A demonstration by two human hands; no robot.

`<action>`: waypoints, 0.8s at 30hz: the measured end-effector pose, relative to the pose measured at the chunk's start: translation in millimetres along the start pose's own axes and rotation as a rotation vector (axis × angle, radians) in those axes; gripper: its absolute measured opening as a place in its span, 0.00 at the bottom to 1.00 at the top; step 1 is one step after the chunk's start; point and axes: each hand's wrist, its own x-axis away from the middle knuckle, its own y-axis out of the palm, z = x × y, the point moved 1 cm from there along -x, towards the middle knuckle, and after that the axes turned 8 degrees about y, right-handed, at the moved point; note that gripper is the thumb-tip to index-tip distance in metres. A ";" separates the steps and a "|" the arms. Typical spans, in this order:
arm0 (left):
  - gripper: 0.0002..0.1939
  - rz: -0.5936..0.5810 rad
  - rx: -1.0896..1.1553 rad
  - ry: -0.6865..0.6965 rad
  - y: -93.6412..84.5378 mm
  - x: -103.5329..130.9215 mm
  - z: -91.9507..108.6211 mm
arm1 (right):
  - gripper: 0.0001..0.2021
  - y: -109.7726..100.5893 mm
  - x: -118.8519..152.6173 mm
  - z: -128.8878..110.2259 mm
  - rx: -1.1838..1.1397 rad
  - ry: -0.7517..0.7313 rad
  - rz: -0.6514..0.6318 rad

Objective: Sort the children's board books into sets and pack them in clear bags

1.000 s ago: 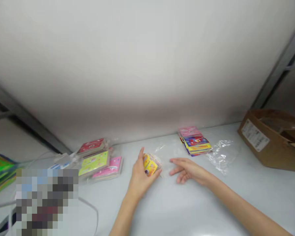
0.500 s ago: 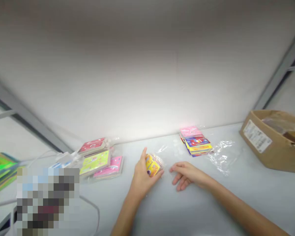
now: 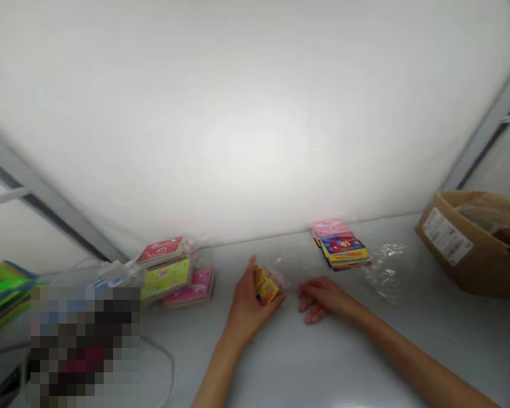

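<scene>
Near the middle of the table, my left hand (image 3: pixel 249 303) grips a small yellow and orange pack of cards (image 3: pixel 267 285) with clear plastic around it. Its thumb lies on the near side and a finger points up along the far side. To the right, a short gap away from the pack, is my right hand (image 3: pixel 323 299), its thumb and index finger bent together and the other fingers curled below. Whether anything thin sits between those fingertips is too blurred to tell. Behind my right hand lies a stack of pink, blue and yellow cards (image 3: pixel 342 243).
Crumpled clear plastic (image 3: pixel 385 269) lies right of the stack. An open cardboard box (image 3: pixel 463 249) stands at far right. Left are red (image 3: pixel 161 250), yellow-green (image 3: pixel 168 277) and pink packs (image 3: pixel 193 288), a cable (image 3: pixel 170 362) and green sheets (image 3: pixel 4 289). A white wall (image 3: pixel 255 124) rises behind.
My right hand's fingers have drawn closer together. My left hand still holds the pack, with little movement. The whole view has shifted slightly.
</scene>
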 end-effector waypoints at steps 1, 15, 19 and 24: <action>0.49 0.001 0.000 0.003 -0.2 0.2 0.0 | 0.10 -0.4 -0.9 0.6 0.005 0.006 -0.001; 0.49 -0.036 -0.019 0.001 -2.0 -1.2 1.1 | 0.21 -14.7 -7.3 -5.3 -0.120 -0.390 0.129; 0.50 -0.115 -0.030 0.040 -3.2 1.0 5.6 | 0.19 -23.3 6.7 -15.6 -0.233 -0.640 0.151; 0.51 -0.193 -0.028 0.087 -2.4 3.6 11.6 | 0.18 -18.2 14.4 -15.3 -0.180 -0.641 0.027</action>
